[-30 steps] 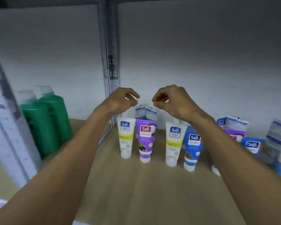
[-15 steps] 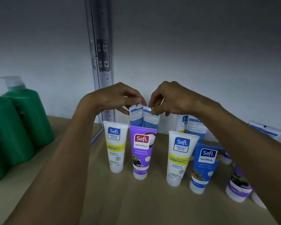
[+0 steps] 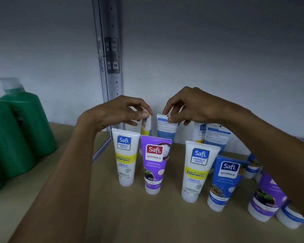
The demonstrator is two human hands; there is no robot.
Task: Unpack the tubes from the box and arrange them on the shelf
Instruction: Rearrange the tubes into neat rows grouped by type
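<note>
Left hand (image 3: 116, 114) pinches an edge-on white-yellow tube (image 3: 147, 128). At its 3 o'clock, right hand (image 3: 193, 106) pinches a blue tube (image 3: 166, 131), fine-print side out.

On the shelf (image 3: 112, 218), front tubes (image 3: 124, 158) stand in a row, back tubes (image 3: 166, 130) behind them against the wall (image 3: 218, 67), bottles (image 3: 25, 123) well left.

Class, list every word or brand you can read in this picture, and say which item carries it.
"Safi PERFECT WHITE", "Vitamin C": left white tube.
"Safi NATURALS": purple tube.
"Safi PERFECT WHITE", "Vitamin C": right white tube.
"Safi NATURALS": blue tube.
Small print lower on these four and on the rear tubes: too blurred to read.
Green bottles: no readable text.
</note>
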